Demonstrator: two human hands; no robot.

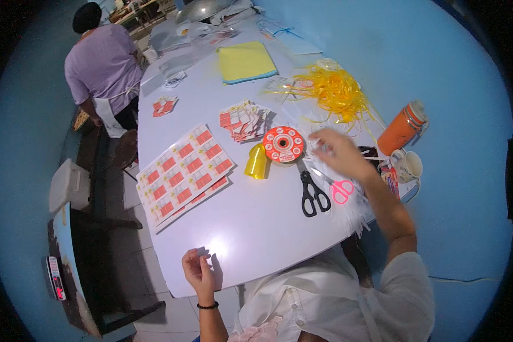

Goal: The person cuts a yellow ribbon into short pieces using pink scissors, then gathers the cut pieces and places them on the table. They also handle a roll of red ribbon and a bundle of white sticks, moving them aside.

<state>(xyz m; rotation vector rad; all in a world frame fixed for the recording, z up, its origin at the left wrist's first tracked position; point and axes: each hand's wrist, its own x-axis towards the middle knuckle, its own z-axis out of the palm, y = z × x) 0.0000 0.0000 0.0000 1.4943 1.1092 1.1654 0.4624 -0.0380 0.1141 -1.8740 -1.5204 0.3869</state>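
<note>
The left hand [197, 273] is released, fingers loosely curled, at the near edge of the surface [251, 239]. Open room runs rightward from it to black-handled scissors [319, 199]; beyond it, printed sheets [185, 174] reach the surface's left edge. White strips [347, 219] lie at the near-right edge, below the right hand [345, 157], with pink-handled scissors [342, 192] just nearer than that hand. It is blurred, so I cannot tell whether it grasps anything. An orange spool [283, 143] lies just left of it, near a yellow roll [256, 162]; a mug [408, 166] and orange bottle [400, 130] crowd its right side by the blue wall [461, 97]. Past both hands are cut labels [244, 119], tangled yellow ribbon [337, 94] and a yellow cloth [245, 61].
</note>
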